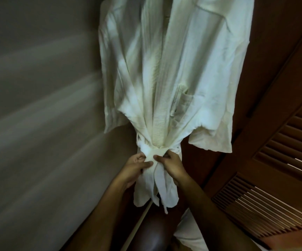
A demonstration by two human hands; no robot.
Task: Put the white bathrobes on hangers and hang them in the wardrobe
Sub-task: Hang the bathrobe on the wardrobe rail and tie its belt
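Observation:
A white bathrobe (pixel 173 69) hangs in front of me, its top cut off by the frame so no hanger shows. Its white belt (pixel 154 153) is wrapped around the waist, gathering the cloth tight, and the belt ends dangle below. My left hand (pixel 134 169) pinches the belt from the left. My right hand (pixel 172 166) grips it from the right, thumbs nearly touching at the knot. The robe's hem bunches under my hands.
A grey wall (pixel 38 105) fills the left side. A brown louvred wardrobe door (pixel 273 169) stands on the right, close to the robe's sleeve. A dark glossy wooden surface (pixel 152 232) lies below my arms, with more white cloth (pixel 188 232) beside it.

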